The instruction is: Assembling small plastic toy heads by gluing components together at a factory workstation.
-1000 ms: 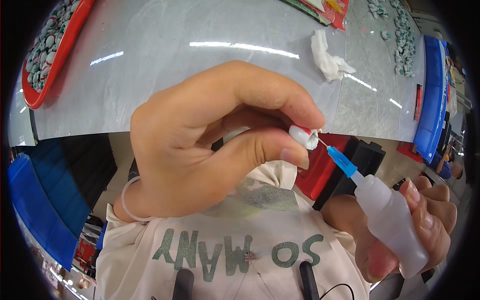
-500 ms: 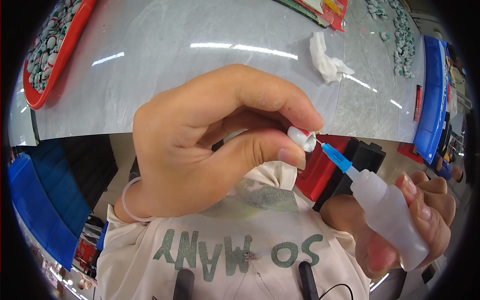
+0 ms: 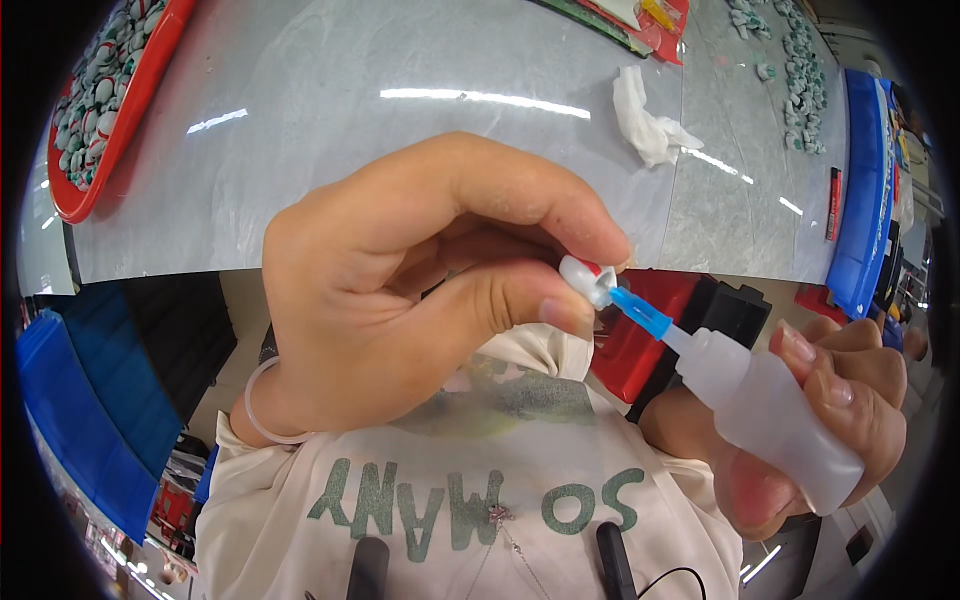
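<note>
- A small white-and-red piece (image 3: 583, 274) is pinched between thumb and index finger of the left hand (image 3: 420, 285).
- A translucent bottle (image 3: 765, 415) is gripped in the right hand (image 3: 845, 400), its blue tip (image 3: 642, 314) held at the piece's near right end.
- At far left, a red tray (image 3: 127, 135) is filled with painted pieces (image 3: 103, 92).
- At far right, crumpled white tissue (image 3: 645, 125) is laid on the grey table (image 3: 330, 60).

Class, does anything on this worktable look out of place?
Slightly: a crumpled white tissue lies loose on the grey tabletop, and one small green-and-white piece sits apart from the clustered pieces.
</note>
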